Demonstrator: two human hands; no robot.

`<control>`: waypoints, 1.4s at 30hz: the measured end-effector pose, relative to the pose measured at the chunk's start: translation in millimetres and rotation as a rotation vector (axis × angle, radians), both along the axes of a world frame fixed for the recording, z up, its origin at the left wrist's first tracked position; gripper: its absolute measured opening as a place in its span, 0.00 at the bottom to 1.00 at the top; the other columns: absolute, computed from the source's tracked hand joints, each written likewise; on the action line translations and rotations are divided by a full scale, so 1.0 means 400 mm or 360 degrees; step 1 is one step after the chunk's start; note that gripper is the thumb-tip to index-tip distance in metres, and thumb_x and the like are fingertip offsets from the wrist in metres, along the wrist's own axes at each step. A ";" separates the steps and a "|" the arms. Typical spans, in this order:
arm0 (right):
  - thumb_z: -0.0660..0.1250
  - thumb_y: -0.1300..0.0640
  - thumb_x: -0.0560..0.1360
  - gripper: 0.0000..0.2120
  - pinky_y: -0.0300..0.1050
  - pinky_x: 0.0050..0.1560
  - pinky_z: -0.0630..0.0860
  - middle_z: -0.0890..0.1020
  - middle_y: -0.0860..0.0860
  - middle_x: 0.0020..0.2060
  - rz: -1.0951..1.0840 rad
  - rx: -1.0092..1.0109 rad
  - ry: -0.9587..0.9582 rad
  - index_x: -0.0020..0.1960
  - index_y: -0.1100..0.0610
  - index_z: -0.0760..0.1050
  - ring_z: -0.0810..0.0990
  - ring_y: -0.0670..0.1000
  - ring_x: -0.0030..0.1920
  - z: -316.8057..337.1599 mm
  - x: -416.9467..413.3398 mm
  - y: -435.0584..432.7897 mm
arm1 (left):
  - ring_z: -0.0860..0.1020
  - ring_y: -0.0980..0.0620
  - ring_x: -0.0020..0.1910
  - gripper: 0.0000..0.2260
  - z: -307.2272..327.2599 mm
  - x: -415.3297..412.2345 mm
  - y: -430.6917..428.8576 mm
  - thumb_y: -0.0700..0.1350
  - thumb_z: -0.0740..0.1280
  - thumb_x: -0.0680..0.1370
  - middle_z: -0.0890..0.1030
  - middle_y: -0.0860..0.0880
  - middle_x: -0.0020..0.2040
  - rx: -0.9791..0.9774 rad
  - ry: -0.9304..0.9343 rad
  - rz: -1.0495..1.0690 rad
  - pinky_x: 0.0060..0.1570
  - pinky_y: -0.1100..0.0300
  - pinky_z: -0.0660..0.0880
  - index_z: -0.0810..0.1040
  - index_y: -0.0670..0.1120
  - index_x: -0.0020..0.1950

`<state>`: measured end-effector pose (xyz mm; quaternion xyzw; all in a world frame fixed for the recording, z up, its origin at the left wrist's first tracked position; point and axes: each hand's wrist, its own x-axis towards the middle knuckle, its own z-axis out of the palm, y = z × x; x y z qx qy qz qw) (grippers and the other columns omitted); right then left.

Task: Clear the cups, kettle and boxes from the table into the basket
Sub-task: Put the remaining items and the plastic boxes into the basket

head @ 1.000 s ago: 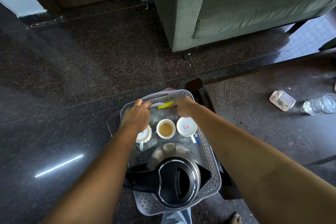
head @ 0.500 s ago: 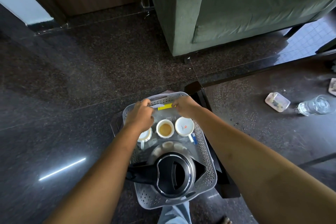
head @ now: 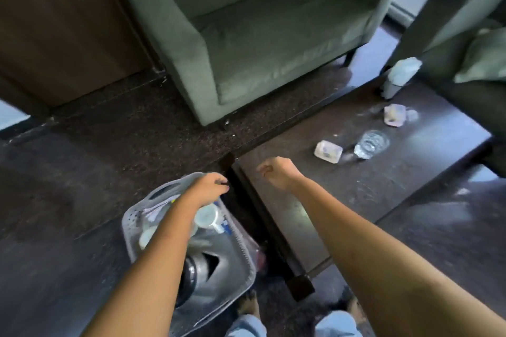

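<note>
Right hand (head: 276, 174) swung over table (head: 383, 186); kettle (head: 208, 268) spout points right.

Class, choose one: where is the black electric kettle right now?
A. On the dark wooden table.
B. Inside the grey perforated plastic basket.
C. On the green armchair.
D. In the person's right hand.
B: the black electric kettle lies inside the grey perforated plastic basket, next to the white cups, not on the dark wooden table.
</note>
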<state>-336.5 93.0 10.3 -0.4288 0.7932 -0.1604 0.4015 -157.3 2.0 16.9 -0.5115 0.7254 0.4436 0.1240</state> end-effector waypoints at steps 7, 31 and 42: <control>0.60 0.63 0.77 0.13 0.40 0.45 0.68 0.83 0.58 0.50 -0.0003 -0.0004 0.0163 0.55 0.63 0.80 0.79 0.57 0.53 0.015 -0.343 0.280 | 0.76 0.48 0.62 0.15 0.046 -0.453 0.281 0.42 0.67 0.76 0.78 0.44 0.62 0.0093 0.0210 -0.0182 0.57 0.62 0.70 0.76 0.43 0.63; 0.55 0.63 0.74 0.23 0.43 0.62 0.72 0.77 0.54 0.66 -0.0237 0.0372 0.0192 0.66 0.53 0.74 0.75 0.55 0.65 -0.077 -1.052 0.513 | 0.73 0.50 0.50 0.13 0.023 -1.173 0.486 0.39 0.63 0.78 0.77 0.42 0.52 0.0381 0.0327 -0.0013 0.45 0.64 0.69 0.75 0.39 0.63; 0.60 0.61 0.73 0.21 0.47 0.60 0.75 0.78 0.57 0.61 -0.0453 0.0441 0.0081 0.65 0.56 0.73 0.77 0.59 0.60 -0.193 -1.294 0.330 | 0.72 0.52 0.48 0.12 -0.075 -1.378 0.355 0.36 0.63 0.77 0.74 0.45 0.47 0.0362 0.0297 0.0219 0.37 0.68 0.68 0.76 0.36 0.60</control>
